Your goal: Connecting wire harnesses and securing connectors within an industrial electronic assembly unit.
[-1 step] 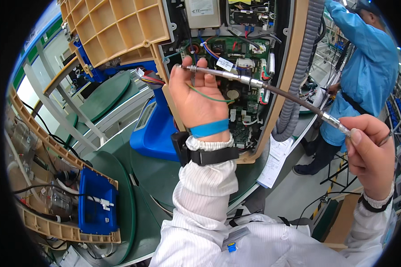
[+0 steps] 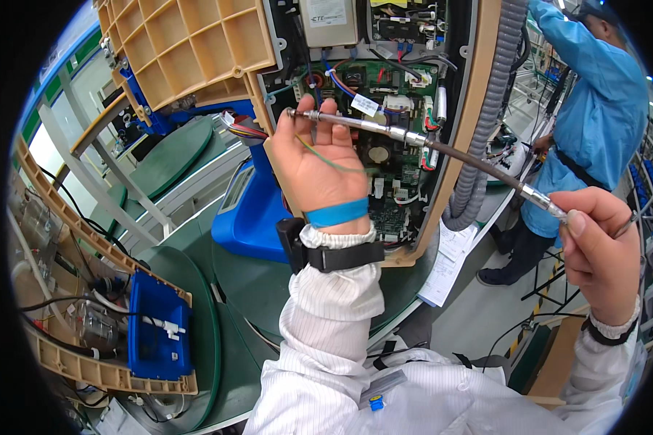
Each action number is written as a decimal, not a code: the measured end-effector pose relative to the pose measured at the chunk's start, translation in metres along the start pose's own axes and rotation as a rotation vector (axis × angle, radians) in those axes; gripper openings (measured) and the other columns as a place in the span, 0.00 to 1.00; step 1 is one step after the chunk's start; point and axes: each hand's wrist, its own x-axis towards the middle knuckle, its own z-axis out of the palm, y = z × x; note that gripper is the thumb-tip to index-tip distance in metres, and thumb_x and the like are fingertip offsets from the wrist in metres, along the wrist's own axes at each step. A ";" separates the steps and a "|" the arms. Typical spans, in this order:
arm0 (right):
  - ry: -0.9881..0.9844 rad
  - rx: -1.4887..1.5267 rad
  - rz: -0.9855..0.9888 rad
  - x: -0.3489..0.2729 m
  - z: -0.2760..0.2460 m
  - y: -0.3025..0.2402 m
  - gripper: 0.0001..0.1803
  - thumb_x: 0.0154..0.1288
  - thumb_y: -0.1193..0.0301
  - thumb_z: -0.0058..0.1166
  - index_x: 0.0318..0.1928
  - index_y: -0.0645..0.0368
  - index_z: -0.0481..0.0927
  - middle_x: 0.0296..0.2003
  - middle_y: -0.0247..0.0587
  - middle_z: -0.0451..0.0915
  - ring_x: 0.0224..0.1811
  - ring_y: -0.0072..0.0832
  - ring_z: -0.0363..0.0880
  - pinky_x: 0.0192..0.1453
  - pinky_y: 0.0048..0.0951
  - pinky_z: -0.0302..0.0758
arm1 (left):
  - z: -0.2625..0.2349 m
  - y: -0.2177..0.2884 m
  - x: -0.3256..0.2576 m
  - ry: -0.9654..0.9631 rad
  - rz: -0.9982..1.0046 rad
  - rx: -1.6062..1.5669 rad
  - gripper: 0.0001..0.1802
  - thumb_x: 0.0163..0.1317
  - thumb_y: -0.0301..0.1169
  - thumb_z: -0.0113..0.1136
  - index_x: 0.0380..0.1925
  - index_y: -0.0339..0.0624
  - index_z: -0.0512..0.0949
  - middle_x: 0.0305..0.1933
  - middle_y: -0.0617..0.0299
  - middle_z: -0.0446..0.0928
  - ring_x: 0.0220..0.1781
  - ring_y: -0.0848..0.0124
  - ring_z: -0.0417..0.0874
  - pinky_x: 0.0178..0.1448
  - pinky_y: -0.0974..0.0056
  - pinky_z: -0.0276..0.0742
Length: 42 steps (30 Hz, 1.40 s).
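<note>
My left hand (image 2: 315, 163) is raised in front of an open beige appliance housing (image 2: 463, 130), its fingers closed around the metal front end of a long flexible shaft tool (image 2: 413, 138). The tool's tip lies near the upper left corner of a green circuit board (image 2: 388, 163). A thin green wire crosses my palm. My right hand (image 2: 598, 250) grips the shaft's other metal end at the far right, lower than the left. The dark shaft runs slanting between both hands. I wear a blue band and a black strap on my left wrist.
A grey corrugated hose (image 2: 486, 145) hangs along the housing's right side. A beige gridded cover (image 2: 189, 43) stands open at the upper left. Below are a blue base (image 2: 250, 217), green round platforms (image 2: 254, 290), a paper sheet (image 2: 450, 268) and a blue box (image 2: 156, 326). A person in a blue coat (image 2: 595, 109) works at the right.
</note>
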 end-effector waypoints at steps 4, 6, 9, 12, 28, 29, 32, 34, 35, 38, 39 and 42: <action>-0.025 0.083 0.043 0.004 0.004 0.011 0.13 0.70 0.73 0.49 0.50 0.68 0.78 0.24 0.32 0.73 0.13 0.08 0.56 0.14 0.14 0.52 | -0.013 0.018 0.005 -0.045 -0.103 0.072 0.15 0.71 0.41 0.49 0.42 0.39 0.72 0.48 0.52 0.79 0.50 0.53 0.83 0.39 0.63 0.85; -0.029 0.124 0.038 0.004 0.003 0.018 0.13 0.71 0.73 0.50 0.51 0.68 0.78 0.25 0.33 0.74 0.14 0.08 0.56 0.14 0.14 0.52 | -0.008 0.025 0.007 -0.024 -0.159 0.128 0.16 0.71 0.43 0.48 0.41 0.40 0.72 0.48 0.52 0.80 0.49 0.54 0.83 0.38 0.62 0.86; -0.027 0.203 0.029 0.004 0.003 0.031 0.14 0.71 0.72 0.50 0.51 0.68 0.78 0.25 0.33 0.74 0.14 0.08 0.56 0.14 0.14 0.52 | -0.001 0.038 0.014 0.013 -0.250 0.161 0.17 0.71 0.46 0.51 0.37 0.42 0.73 0.44 0.54 0.82 0.46 0.57 0.85 0.37 0.61 0.87; -0.032 0.251 0.028 0.004 0.004 0.040 0.14 0.71 0.72 0.51 0.52 0.68 0.78 0.25 0.34 0.74 0.14 0.08 0.56 0.15 0.14 0.53 | 0.001 0.047 0.021 0.044 -0.338 0.148 0.18 0.69 0.46 0.55 0.36 0.41 0.76 0.39 0.58 0.83 0.43 0.60 0.86 0.37 0.62 0.87; -0.076 0.349 0.033 0.000 0.000 0.067 0.14 0.71 0.74 0.50 0.52 0.68 0.77 0.26 0.36 0.75 0.14 0.09 0.56 0.15 0.15 0.53 | -0.005 0.058 0.025 0.110 -0.472 0.189 0.09 0.65 0.36 0.61 0.38 0.42 0.79 0.36 0.62 0.83 0.37 0.71 0.85 0.23 0.74 0.75; -0.072 0.354 0.032 0.000 -0.001 0.070 0.13 0.71 0.74 0.50 0.52 0.68 0.77 0.26 0.36 0.76 0.14 0.09 0.56 0.15 0.15 0.52 | -0.006 0.060 0.024 0.097 -0.467 0.193 0.10 0.65 0.36 0.61 0.38 0.42 0.79 0.36 0.62 0.83 0.39 0.72 0.85 0.24 0.74 0.76; -0.069 0.374 0.059 -0.007 -0.002 0.075 0.13 0.71 0.74 0.50 0.51 0.68 0.77 0.26 0.35 0.76 0.16 0.10 0.58 0.17 0.16 0.54 | -0.014 0.066 0.016 0.029 -0.409 0.198 0.11 0.67 0.36 0.60 0.40 0.40 0.79 0.38 0.62 0.83 0.44 0.71 0.84 0.28 0.74 0.78; -0.096 0.385 0.068 -0.008 0.004 0.083 0.13 0.71 0.75 0.50 0.52 0.68 0.77 0.26 0.35 0.76 0.18 0.10 0.60 0.19 0.16 0.57 | -0.017 0.070 0.007 -0.023 -0.355 0.266 0.12 0.67 0.36 0.60 0.40 0.38 0.78 0.39 0.61 0.83 0.44 0.70 0.84 0.29 0.73 0.79; -0.108 0.387 0.073 -0.010 0.007 0.086 0.13 0.71 0.75 0.50 0.52 0.68 0.77 0.26 0.35 0.76 0.19 0.10 0.62 0.20 0.16 0.58 | -0.018 0.073 0.004 -0.049 -0.329 0.297 0.12 0.67 0.36 0.59 0.40 0.38 0.78 0.39 0.60 0.83 0.44 0.69 0.84 0.30 0.73 0.79; -0.294 0.226 0.032 -0.017 0.009 0.098 0.27 0.65 0.68 0.60 0.62 0.65 0.71 0.37 0.35 0.77 0.31 0.15 0.68 0.36 0.16 0.66 | -0.029 0.083 0.006 -0.058 -0.331 0.345 0.10 0.69 0.32 0.56 0.42 0.34 0.77 0.40 0.56 0.82 0.46 0.64 0.84 0.36 0.71 0.83; -0.403 0.175 -0.038 -0.018 0.011 0.099 0.36 0.61 0.64 0.65 0.66 0.64 0.68 0.41 0.36 0.77 0.35 0.17 0.68 0.40 0.18 0.67 | -0.033 0.085 0.006 -0.049 -0.327 0.349 0.10 0.69 0.31 0.55 0.42 0.34 0.77 0.40 0.56 0.82 0.46 0.64 0.84 0.37 0.71 0.84; -0.899 0.541 0.238 -0.018 0.003 0.107 0.60 0.52 0.61 0.72 0.76 0.59 0.42 0.54 0.47 0.71 0.37 0.24 0.66 0.49 0.24 0.66 | -0.058 0.096 0.012 -0.149 -0.580 0.213 0.07 0.68 0.29 0.56 0.41 0.36 0.78 0.40 0.56 0.81 0.46 0.62 0.84 0.40 0.71 0.85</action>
